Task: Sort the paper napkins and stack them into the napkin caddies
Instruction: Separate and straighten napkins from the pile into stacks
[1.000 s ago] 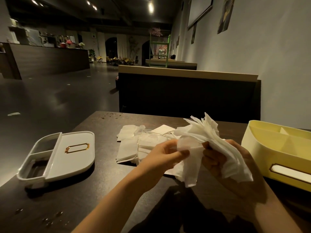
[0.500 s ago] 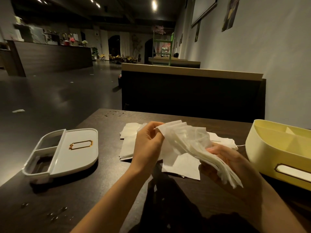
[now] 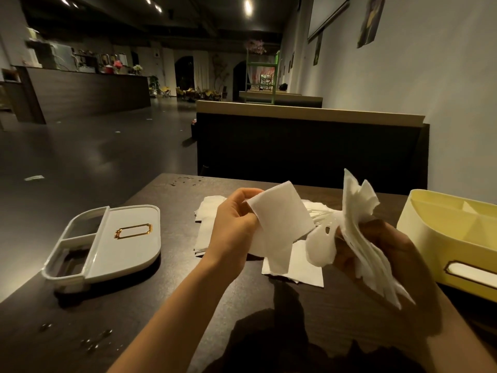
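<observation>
My left hand (image 3: 233,227) pinches one white folded napkin (image 3: 279,224) by its left edge and holds it up above the dark table (image 3: 166,313). To its right, my right hand (image 3: 387,249) grips a fanned bundle of white napkins (image 3: 357,224), their corners sticking up and down. More loose napkins (image 3: 207,230) lie flat on the table behind and under both hands. A yellow caddy (image 3: 430,238) with inner dividers stands at the right. At the left lies a white caddy lid (image 3: 126,238) with a gold frame.
A dark booth seat back (image 3: 309,146) rises right behind the table's far edge. A light wall (image 3: 430,76) runs along the right. Small crumbs or droplets (image 3: 91,343) dot the table at the front left. Open dark floor lies to the left.
My left hand has pulled one napkin away from the bundle, leftward and up. My right hand has tipped the bundle more upright.
</observation>
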